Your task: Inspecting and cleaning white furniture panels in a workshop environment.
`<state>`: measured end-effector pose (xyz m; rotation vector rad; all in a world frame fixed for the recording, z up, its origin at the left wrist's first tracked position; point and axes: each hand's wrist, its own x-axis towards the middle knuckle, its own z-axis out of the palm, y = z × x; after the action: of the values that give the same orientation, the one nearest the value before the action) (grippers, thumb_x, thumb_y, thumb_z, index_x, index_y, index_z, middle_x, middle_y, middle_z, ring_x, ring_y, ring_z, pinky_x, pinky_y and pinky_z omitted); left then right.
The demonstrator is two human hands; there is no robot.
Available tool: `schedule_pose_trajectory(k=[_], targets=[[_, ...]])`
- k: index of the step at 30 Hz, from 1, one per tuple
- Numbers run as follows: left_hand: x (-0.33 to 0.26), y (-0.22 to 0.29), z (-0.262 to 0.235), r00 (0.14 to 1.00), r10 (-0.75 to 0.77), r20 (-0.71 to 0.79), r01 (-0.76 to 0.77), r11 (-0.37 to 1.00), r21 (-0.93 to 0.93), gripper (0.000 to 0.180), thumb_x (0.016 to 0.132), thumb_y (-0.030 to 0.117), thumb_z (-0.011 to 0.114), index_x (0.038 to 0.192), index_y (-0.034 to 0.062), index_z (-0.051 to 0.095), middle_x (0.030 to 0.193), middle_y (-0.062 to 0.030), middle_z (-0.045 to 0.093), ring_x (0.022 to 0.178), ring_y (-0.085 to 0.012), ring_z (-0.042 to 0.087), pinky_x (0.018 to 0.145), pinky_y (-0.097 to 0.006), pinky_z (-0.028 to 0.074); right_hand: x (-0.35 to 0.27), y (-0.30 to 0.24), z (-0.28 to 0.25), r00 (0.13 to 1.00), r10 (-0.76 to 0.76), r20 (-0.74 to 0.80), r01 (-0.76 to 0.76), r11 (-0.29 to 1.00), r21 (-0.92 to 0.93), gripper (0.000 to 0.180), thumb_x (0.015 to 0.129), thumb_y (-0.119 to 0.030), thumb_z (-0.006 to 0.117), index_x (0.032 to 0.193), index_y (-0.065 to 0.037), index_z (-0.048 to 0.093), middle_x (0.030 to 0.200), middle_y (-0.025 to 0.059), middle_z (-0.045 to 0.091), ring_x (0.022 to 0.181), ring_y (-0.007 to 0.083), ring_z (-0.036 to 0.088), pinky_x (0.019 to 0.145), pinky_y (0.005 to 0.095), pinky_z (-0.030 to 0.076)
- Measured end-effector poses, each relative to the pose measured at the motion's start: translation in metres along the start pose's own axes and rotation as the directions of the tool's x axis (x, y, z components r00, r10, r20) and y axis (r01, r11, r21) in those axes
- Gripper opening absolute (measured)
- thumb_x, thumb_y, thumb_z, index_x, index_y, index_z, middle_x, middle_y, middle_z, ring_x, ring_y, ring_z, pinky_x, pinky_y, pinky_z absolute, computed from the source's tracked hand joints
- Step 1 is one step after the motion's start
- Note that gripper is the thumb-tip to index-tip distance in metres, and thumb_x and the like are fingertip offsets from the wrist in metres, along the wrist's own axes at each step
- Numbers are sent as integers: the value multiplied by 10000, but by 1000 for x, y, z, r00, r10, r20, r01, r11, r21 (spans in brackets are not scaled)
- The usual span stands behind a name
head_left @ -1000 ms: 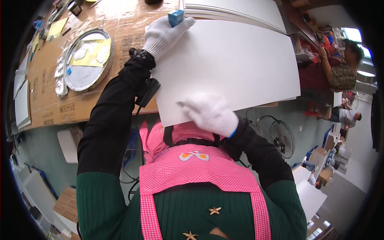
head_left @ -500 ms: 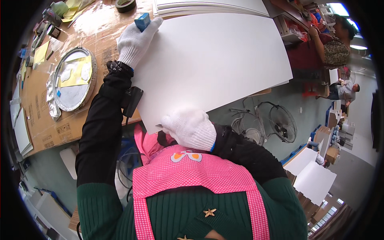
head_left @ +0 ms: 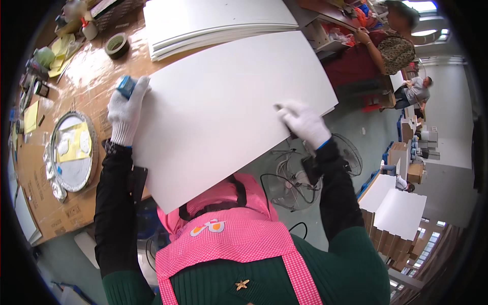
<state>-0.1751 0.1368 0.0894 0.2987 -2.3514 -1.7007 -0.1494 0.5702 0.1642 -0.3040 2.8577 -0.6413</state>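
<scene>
On my feed, a round grey tray with a crusted rim sits left; the left hand, knit-gloved, is clamped on a blue block beside 1 smooth white board. This overhangs the cardboard-covered table; I can't tell how much is finished. Behind lies 1 sheet stack. Well apart, the right hand blurs near the board's right edge, grip unclear.

The head camera looks from above, steeply down and a little forward, with a very wide round view, so that the pink apron is close at the near side, the white board and table lie at arm's reach, and a co-worker appears sideways at far right.
</scene>
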Motion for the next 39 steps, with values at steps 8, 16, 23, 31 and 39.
schedule_pose_trajectory(k=[8,16,23,31,39], targets=[[-4,2,3,999,33,39,-26,985,-170,226,969,227,661,845,39,637,811,1,662,747,-73,590,727,-233,469,-50,-166,102,633,-565,529,600,790,125,200,872,-246,623,987,-100,698,909,164,676,843,308,674,693,455,542],[-4,9,6,998,39,55,-27,977,-210,227,976,212,645,839,32,626,808,-5,648,752,-76,575,729,-238,458,51,46,-24,959,250,-137,-226,960,165,267,926,-311,582,976,-69,683,863,160,701,775,366,673,709,444,531],[-4,10,3,998,47,42,-38,982,-183,224,979,206,639,847,26,619,816,-6,651,762,-78,579,744,-238,463,44,-81,49,969,-189,158,169,977,128,253,923,-298,587,1036,-94,685,909,135,687,805,307,682,697,434,539],[-2,4,8,995,54,81,-29,958,-286,167,976,156,637,874,30,601,844,-4,636,800,-82,577,775,-236,458,-68,-184,214,578,-761,295,620,644,447,187,724,-198,682,824,-48,732,742,163,690,668,331,685,622,472,551],[-5,6,5,998,28,48,-14,958,-286,158,980,140,632,890,19,584,844,-21,633,801,-88,584,775,-242,468,-25,-65,50,955,-268,129,262,963,59,298,916,-256,584,1164,-120,678,988,128,688,877,325,671,774,422,531]])
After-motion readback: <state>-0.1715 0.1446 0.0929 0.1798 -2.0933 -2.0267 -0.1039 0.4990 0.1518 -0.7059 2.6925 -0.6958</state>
